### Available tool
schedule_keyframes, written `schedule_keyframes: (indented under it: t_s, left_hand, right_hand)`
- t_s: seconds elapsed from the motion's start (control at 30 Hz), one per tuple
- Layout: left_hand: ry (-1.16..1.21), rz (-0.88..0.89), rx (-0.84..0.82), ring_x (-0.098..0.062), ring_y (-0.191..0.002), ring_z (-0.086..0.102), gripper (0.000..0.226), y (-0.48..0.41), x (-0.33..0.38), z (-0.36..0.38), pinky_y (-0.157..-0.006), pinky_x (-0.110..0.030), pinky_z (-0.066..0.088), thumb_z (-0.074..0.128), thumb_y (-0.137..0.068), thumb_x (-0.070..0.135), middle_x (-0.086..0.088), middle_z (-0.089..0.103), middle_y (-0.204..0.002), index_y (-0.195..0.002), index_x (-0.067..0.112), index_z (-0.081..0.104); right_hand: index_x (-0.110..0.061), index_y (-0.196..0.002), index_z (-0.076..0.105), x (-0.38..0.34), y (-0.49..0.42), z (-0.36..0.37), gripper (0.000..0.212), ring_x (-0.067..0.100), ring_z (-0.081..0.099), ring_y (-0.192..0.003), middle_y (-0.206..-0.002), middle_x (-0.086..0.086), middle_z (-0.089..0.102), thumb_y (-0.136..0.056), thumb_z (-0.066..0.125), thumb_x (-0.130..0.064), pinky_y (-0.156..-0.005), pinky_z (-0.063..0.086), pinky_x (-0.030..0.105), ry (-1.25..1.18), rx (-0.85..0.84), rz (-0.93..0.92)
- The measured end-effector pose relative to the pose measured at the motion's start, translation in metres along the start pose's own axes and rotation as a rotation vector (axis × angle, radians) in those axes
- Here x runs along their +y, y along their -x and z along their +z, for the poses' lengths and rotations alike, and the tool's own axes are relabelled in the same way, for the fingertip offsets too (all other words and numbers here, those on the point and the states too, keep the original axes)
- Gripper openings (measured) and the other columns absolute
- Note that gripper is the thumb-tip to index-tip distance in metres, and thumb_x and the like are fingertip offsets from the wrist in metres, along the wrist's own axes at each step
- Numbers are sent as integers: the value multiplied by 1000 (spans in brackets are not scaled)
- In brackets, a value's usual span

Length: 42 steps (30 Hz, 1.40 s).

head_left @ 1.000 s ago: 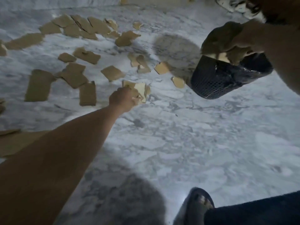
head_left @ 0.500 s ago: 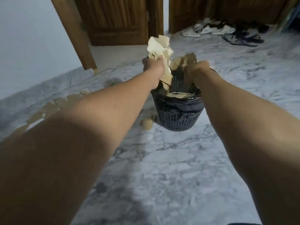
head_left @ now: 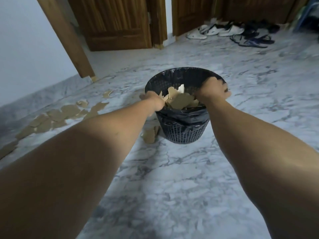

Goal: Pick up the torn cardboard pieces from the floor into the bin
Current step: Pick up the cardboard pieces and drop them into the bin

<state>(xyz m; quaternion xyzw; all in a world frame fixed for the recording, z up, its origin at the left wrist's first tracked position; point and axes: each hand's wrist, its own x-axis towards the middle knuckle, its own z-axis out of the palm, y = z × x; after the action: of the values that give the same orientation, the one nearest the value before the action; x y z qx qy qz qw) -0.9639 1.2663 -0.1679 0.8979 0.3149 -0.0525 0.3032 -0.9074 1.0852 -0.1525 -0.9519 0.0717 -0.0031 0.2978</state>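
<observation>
Seen from the head camera, the left hand [head_left: 153,101] is gripping the near left rim of the round black mesh plastic bin [head_left: 183,133], which is standing on the grey marbled floor [head_left: 172,187]. The right hand [head_left: 212,91] is curling over its right rim. Torn brown cardboard pieces [head_left: 180,100] are lying inside the bin, and more scattered pieces [head_left: 57,116] are lying on the floor to its left.

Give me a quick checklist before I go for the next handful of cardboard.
1. Bin upright on the floor: ok.
2. Room for more: ok, the cardboard inside seems to sit below the rim.
3. Left hand empty: cannot tell, its fingers are hidden at the rim.
4. Right hand grip on the rim: cannot tell.
5. Floor cleared: not ok, torn pieces lie to the left and another piece lies beside the bin's base.
</observation>
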Motion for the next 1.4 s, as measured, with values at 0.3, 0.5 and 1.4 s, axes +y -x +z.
schedule_keyframes:
  t_s: [0.3,0.5,1.4]
  left_hand:
    - [768,-29,-49,-30,-113,59,66,17,-35,-2,-75,-47,60,45,-94,3,-1,46,-145,-151,31,30]
    - [941,-63,144,-29,-109,61,64,27,-120,-103,-74,-49,61,49,-94,-1,-1,49,-143,-150,28,35]
    - [976,-460,1033,-29,-121,52,50,335,-793,-464,-94,-39,53,43,-99,7,-3,46,-145,-145,27,42]
  right_hand:
    - [-6,-126,53,-8,35,-10,41,33,30,-137,-158,11,14,-87,65,-15,-93,36,35,-75,52,205]
    - [2,-88,55,-100,85,-10,8,35,65,-82,-96,19,63,-84,61,-1,-72,60,51,-277,-243,42]
    - [-21,-147,46,-517,731,272,67,46,66,-100,-132,11,53,-87,48,9,-58,63,46,-468,-982,-743]
